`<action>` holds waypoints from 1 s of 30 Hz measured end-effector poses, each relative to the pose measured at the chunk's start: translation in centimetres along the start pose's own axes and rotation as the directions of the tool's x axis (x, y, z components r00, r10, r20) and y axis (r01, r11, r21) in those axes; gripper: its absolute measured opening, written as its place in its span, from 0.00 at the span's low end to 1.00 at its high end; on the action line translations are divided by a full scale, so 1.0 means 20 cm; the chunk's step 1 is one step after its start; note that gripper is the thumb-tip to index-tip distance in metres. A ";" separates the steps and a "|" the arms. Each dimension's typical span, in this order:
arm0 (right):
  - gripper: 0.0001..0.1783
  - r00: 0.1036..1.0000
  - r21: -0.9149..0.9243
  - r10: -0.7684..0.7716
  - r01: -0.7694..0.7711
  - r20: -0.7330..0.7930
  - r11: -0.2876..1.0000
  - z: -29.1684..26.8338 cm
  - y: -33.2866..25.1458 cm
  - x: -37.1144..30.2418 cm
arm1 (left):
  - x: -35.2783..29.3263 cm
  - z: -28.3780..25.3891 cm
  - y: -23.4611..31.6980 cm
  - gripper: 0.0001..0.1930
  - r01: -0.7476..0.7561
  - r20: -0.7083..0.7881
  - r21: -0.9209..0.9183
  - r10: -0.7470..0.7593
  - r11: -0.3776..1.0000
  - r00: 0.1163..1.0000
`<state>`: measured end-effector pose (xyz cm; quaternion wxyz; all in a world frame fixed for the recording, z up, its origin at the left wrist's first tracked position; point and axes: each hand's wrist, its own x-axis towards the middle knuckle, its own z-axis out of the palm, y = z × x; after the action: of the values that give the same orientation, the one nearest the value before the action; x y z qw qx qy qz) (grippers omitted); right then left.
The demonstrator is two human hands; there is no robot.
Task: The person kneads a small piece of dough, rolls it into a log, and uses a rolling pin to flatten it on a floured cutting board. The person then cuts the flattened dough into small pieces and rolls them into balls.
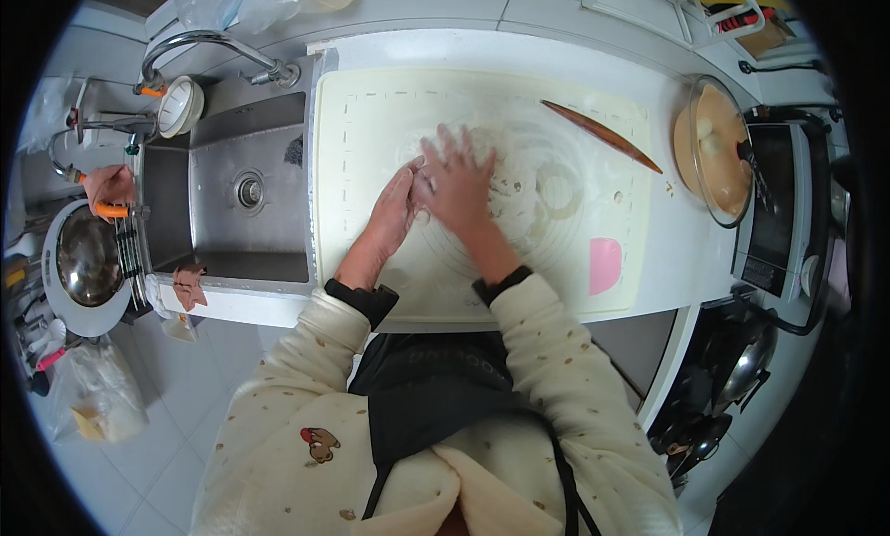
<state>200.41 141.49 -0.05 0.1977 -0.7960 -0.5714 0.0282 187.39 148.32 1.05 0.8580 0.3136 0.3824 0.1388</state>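
On the pale yellow kneading mat (371,119), dusted with white flour (533,184), my two hands meet left of centre. My right hand (456,185) lies palm down with its fingers spread, slightly blurred. Against its thumb side, my left hand (396,210) stands on edge, fingers stretched out and dusted white. Whether dough lies beneath the palms is hidden. A tapered wooden rolling pin (603,134) rests slantwise at the mat's far right. Nearer to me on the right is a pink dough scraper (605,265).
Left of the mat is a steel sink (213,197) with a curved faucet (209,40). A glass bowl (721,151) with pale lumps inside stands at the right, before a microwave (779,197). Dark pans (714,388) sit below the counter.
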 end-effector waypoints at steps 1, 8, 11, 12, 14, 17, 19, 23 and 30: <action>0.35 0.999 -0.007 0.043 -0.043 -0.019 0.999 0.00 0.06 0.00 | -0.01 0.00 0.01 0.28 -0.009 -0.012 0.010 0.009 1.000 1.000; 0.36 0.989 0.020 0.144 -0.145 0.008 0.989 -0.01 -0.03 -0.30 | -0.02 0.01 0.00 0.27 -0.051 -0.008 -0.063 0.051 0.997 0.999; 0.37 0.995 -0.021 0.097 -0.097 -0.006 0.995 0.01 0.01 -0.05 | -0.01 0.01 0.01 0.27 -0.018 -0.012 -0.067 0.017 0.998 1.000; 0.37 0.991 -0.049 0.132 -0.133 -0.034 0.990 0.01 0.07 0.02 | -0.01 0.01 0.03 0.27 -0.002 -0.022 -0.061 0.000 0.998 1.000; 0.36 0.981 -0.083 0.185 -0.190 -0.064 0.978 -0.04 0.20 -0.04 | -0.02 0.02 0.04 0.27 -0.007 -0.029 -0.073 0.005 0.997 1.000; 0.35 0.979 -0.123 0.201 -0.204 -0.039 0.971 -0.10 0.16 -0.23 | -0.03 0.01 0.02 0.25 -0.052 -0.085 -0.111 0.043 0.992 0.995; 0.35 0.981 -0.064 0.191 -0.190 0.019 0.980 -0.11 -0.05 -0.31 | -0.03 -0.01 -0.01 0.24 -0.110 -0.188 -0.100 0.090 0.989 0.978; 0.36 1.000 0.003 -0.024 0.024 -0.010 1.000 0.01 -0.09 -0.07 | -0.04 -0.10 -0.04 0.19 -0.200 -0.357 -0.039 0.173 0.979 0.918; 0.35 0.994 -0.128 -0.003 0.017 0.108 0.992 -0.09 -0.01 -0.26 | -0.06 -0.09 -0.05 0.19 -0.233 -0.389 -0.009 0.211 0.972 0.897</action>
<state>198.94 136.31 0.76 0.1148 -0.8017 -0.5857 0.0332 185.20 147.66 0.18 0.7529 0.2977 0.5013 0.3052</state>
